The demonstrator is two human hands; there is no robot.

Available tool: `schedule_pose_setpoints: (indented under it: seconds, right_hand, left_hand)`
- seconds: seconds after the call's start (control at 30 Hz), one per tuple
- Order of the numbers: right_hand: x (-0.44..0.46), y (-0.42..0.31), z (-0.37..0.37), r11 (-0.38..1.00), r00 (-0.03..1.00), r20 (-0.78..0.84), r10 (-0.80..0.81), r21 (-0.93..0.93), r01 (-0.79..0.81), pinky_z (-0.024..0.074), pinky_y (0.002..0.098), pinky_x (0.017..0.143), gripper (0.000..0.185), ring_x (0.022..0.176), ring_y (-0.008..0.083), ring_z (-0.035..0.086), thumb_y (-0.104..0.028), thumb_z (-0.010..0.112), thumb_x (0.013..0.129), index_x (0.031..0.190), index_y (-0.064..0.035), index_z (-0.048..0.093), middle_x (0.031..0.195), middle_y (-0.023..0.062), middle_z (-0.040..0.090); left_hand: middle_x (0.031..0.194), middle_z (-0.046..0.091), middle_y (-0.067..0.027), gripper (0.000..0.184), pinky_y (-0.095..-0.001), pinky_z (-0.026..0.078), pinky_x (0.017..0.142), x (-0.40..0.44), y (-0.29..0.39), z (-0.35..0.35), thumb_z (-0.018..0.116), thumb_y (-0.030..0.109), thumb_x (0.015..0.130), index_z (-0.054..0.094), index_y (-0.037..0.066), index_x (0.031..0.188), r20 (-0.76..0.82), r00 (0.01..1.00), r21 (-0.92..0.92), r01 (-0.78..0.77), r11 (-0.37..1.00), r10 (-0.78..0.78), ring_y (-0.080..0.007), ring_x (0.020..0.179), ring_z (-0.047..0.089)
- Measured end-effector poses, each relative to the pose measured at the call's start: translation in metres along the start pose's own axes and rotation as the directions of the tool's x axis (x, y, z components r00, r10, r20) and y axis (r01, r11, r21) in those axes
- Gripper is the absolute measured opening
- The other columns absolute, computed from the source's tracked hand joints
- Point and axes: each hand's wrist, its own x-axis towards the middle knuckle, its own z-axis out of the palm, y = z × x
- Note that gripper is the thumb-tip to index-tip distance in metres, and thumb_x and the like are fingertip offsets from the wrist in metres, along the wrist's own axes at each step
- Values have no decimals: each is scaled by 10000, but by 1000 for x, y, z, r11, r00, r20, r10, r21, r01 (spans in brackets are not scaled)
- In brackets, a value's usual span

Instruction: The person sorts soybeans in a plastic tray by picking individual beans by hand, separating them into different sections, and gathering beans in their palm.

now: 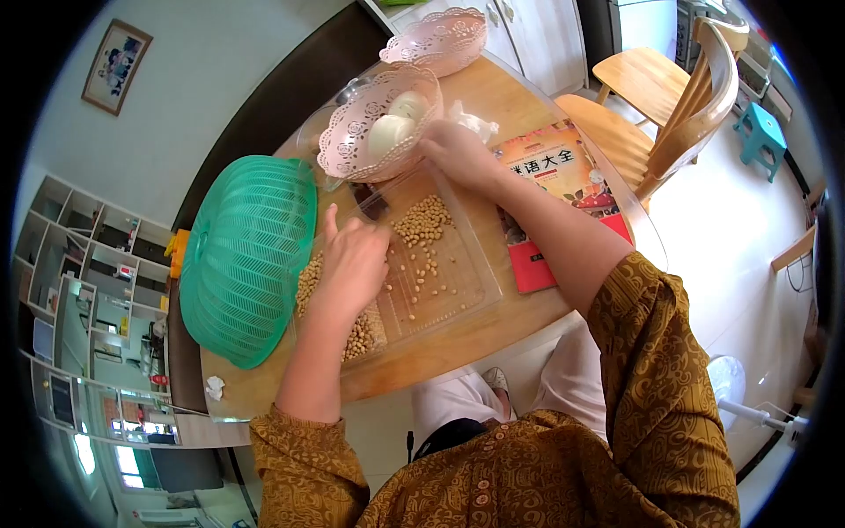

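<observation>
Beans (422, 220) partly hidden behind the left hand (354, 260), its grip unclear.

So there's a big green mesh food cover (251, 264) hogging the left side of the wooden table (440, 350), a crumpled white tissue (215, 387) down near the edge, and over on the right an orange book (550, 172) with Chinese characters on the front. Past that it's a couple of light wood chairs (607, 136), plus a blue plastic stool (762, 134) out on the pale floor. Off left, a framed picture (117, 67) hangs on the wall above some white shelving (88, 273) crammed with odds and ends.
</observation>
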Motion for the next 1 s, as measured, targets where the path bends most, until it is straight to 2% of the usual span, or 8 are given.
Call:
schedule_pose_setpoints:
  seconds: [0.13, 0.2, 0.3, 0.4, 0.43, 0.5, 0.6, 1.0]
  right_hand:
    - [-1, -1, -1, 1000, 1000, 11, 12, 24, -12, 533, 392, 742, 252, 775, 301, 682, -217, 643, 892, 935, 30, 664, 820, 204, 694]
    - [-2, -2, -1, 997, 999, 19, 49, 53, -50, 535, 393, 745, 253, 781, 300, 685, -219, 642, 893, 940, 29, 664, 824, 203, 696]
    - [-2, -3, -2, 998, 999, 21, 44, 43, -45, 536, 393, 748, 256, 791, 301, 688, -221, 641, 895, 946, 28, 664, 834, 203, 699]
    - [-1, -4, -3, 999, 999, 27, 39, 16, -39, 537, 395, 756, 258, 804, 307, 691, -221, 638, 897, 951, 30, 663, 848, 206, 702]
    - [-2, -4, -3, 999, 999, 27, 40, 16, -41, 537, 395, 756, 258, 804, 307, 691, -221, 638, 897, 951, 30, 663, 848, 206, 702]
    - [-3, -5, -2, 996, 997, 21, 72, 51, -73, 537, 398, 765, 266, 816, 315, 692, -225, 639, 899, 954, 35, 660, 859, 210, 704]
    - [-3, -6, -3, 996, 997, 38, 72, 52, -74, 536, 402, 773, 273, 824, 319, 691, -228, 639, 903, 956, 39, 657, 867, 214, 703]
    - [-2, -3, -1, 998, 999, 26, 45, 30, -46, 531, 403, 783, 270, 836, 334, 685, -232, 647, 909, 971, 30, 661, 880, 213, 701]
  left_hand:
    - [920, 697, -80, 262, -558, 206, 1185, 0, -6, 10, 786, 71, 719, 662, 79, 950, -45, 999, -34, -19, 999, 17, -260, 1033, 620]
    - [911, 697, -62, 264, -561, 196, 1187, 1, -9, 11, 783, 61, 719, 666, 106, 951, 19, 1000, -253, 24, 967, -20, -248, 1027, 621]
    - [886, 694, -79, 236, -571, 173, 1201, 0, -7, 6, 749, 29, 748, 679, 99, 962, 27, 999, -294, 28, 955, -22, -260, 1032, 624]
    - [882, 696, -78, 257, -579, 155, 1205, -6, -2, 2, 745, 22, 734, 672, 89, 971, -84, 996, -229, -21, 973, 1, -266, 1037, 619]
    - [882, 696, -78, 257, -579, 155, 1205, -6, -2, 2, 745, 22, 734, 672, 89, 971, -83, 997, -230, -21, 973, 2, -266, 1037, 619]
    - [885, 682, -66, 280, -591, 157, 1191, -7, -2, 2, 734, 35, 706, 655, 87, 969, -90, 996, -64, -33, 997, 27, -267, 1046, 604]
    - [897, 677, -93, 272, -608, 160, 1182, -2, -2, 3, 689, 10, 699, 644, 71, 960, -48, 998, -23, -48, 999, 47, -291, 1050, 596]
    - [850, 654, -101, 218, -587, 219, 1158, 6, -7, 23, 631, -41, 743, 629, 74, 928, -54, 998, -113, -17, 993, 11, -304, 1003, 607]
